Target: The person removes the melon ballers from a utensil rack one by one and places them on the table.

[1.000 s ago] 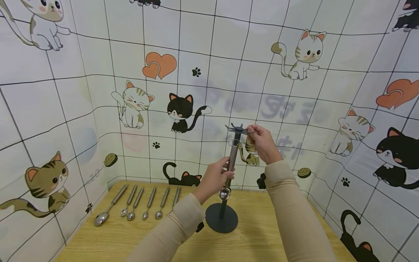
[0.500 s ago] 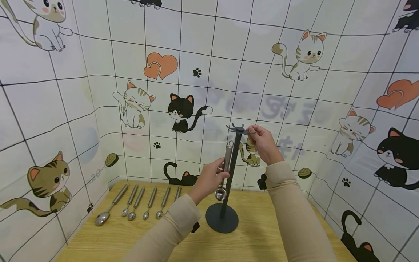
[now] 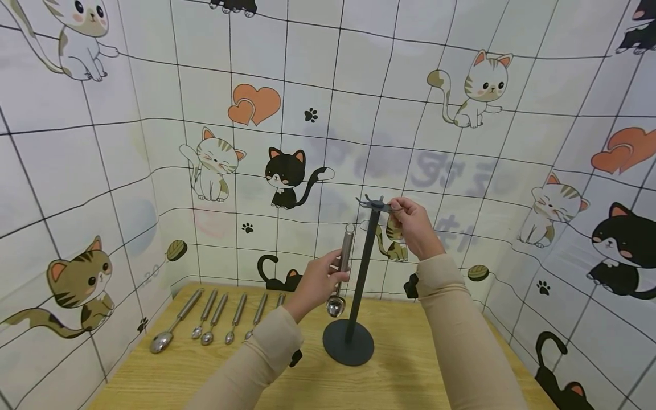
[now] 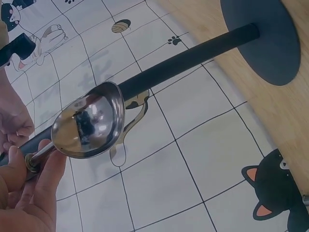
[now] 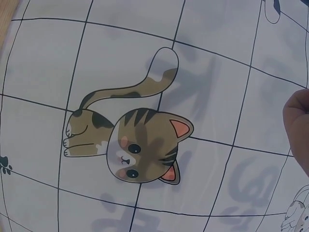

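Observation:
My left hand (image 3: 315, 285) grips a shiny metal scoop (image 3: 345, 253) by its handle, bowl down and ring end up, just left of a dark rack stand (image 3: 363, 276). In the left wrist view the scoop's oval bowl (image 4: 89, 121) points away from the fingers and overlaps the stand's post (image 4: 188, 60). At the top of the stand, my right hand (image 3: 414, 228) pinches one of the thin hooks (image 3: 392, 208) between thumb and fingers. Only a bit of the right hand (image 5: 297, 128) shows at the edge of the right wrist view.
To the left, a large metal spoon (image 3: 162, 341) and several smaller metal scoops (image 3: 217, 313) lie in a row on the wooden table (image 3: 328, 387). The stand's round base (image 3: 348, 344) rests on it. Cat-patterned walls (image 3: 348, 142) enclose the back and sides.
My left hand has moved the scoop left and slightly down, away from the stand's post. The right hand stays at the hook, and the stand has not shifted.

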Demonstrator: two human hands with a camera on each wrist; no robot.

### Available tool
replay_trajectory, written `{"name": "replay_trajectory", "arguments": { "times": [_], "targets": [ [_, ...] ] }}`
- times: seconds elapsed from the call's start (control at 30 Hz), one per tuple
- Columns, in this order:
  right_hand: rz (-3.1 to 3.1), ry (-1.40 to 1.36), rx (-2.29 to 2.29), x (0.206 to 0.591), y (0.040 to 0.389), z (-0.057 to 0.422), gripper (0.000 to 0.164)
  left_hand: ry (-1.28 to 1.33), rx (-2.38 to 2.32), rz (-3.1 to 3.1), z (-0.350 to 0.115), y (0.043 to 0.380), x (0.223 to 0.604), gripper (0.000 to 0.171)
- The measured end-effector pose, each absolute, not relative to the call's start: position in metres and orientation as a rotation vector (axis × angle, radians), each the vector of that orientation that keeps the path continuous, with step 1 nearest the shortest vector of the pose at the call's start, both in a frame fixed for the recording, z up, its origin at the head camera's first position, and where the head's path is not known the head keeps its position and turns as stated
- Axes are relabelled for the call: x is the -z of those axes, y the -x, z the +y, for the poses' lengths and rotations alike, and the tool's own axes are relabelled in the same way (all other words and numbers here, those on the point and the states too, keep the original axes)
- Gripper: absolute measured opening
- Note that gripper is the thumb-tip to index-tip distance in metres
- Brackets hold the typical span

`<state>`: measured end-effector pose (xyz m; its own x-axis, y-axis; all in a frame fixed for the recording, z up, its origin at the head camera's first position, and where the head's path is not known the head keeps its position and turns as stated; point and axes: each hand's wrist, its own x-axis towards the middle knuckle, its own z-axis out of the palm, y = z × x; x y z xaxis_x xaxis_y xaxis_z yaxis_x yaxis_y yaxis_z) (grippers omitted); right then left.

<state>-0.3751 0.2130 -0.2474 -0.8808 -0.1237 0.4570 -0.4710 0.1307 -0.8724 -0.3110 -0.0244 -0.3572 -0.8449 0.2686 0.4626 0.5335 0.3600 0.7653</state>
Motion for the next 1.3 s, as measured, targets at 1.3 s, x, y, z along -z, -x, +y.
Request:
{"name": "replay_trajectory", "arguments": {
  "times": [1.3],
  "targets": [
    [-2.093,-0.568,-1.901,0.246,0.373,0.209,0.022,0.552,1.615,-2.377,-0.079,0.330,0.416,0.057]
  ]
}}
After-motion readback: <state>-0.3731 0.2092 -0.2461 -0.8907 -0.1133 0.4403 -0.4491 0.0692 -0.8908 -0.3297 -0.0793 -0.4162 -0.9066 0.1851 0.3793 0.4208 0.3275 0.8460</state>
